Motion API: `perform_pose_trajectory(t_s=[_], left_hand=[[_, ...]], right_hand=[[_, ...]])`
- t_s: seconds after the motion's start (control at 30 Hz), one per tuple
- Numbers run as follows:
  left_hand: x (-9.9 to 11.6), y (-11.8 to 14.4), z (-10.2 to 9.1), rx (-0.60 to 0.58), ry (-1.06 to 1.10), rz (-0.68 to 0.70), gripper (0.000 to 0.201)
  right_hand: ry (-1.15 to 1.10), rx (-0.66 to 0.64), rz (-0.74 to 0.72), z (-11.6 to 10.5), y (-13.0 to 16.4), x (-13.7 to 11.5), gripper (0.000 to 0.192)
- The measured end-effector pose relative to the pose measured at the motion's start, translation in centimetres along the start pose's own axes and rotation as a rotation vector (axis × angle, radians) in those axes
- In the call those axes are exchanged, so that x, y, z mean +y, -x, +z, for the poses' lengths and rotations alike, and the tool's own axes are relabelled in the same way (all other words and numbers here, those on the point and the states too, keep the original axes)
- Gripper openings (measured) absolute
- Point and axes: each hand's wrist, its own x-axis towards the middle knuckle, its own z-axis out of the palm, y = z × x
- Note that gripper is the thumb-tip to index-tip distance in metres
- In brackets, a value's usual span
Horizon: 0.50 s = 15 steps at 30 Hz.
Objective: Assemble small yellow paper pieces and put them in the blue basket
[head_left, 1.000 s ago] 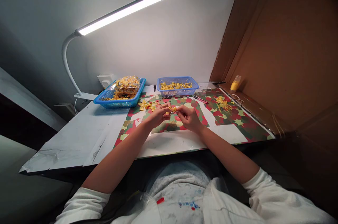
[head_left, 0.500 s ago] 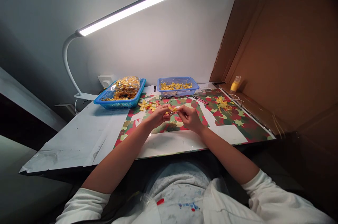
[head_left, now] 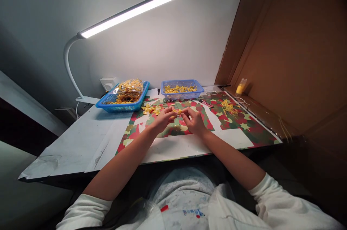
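Note:
Over the middle of the table, my left hand [head_left: 165, 118] and my right hand [head_left: 194, 120] meet at the fingertips. Between them is a small yellow ribbon bow [head_left: 177, 112], with something shiny just under it that is too small to make out. Both hands are closed in a pinch on the bow, one at each side. Loose yellow ribbon pieces [head_left: 151, 109] lie on the patterned sheet just beyond my left hand. A bundle of thin yellow strings [head_left: 229, 108] rests to the right of my right hand.
A blue basket [head_left: 121, 107] with yellow pieces and a plastic bag stands at the back left. Behind my hands is a violet-blue basket [head_left: 182, 95] of yellow pieces. A lamp [head_left: 132, 11] arches above. Small pink-handled snips [head_left: 206, 103] and a yellow-filled bottle [head_left: 241, 86] are right.
My right fingers have shifted slightly in their pinch on the bow, and the bow shows a little more between the hands. The baskets and loose pieces stay put.

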Motion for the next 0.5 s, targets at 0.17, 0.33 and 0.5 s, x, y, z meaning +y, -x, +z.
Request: perform_pose_trajectory(t_s=[0.17, 0.33, 0.5], left_hand=[[0.18, 0.21, 0.39, 0.068, -0.148, 0.16, 0.032], [0.03, 0.14, 0.46, 0.058, -0.228, 0.309, 0.036], [-0.28, 0.08, 0.37, 0.021, -0.281, 0.351, 0.037]], right_hand=[[-0.004, -0.01, -0.016, -0.14, -0.13, 0.06, 0.015], [-0.024, -0.045, -0.026, -0.1, -0.14, 0.13, 0.015], [-0.064, -0.069, 0.004, 0.3, 0.01, 0.1, 0.007]])
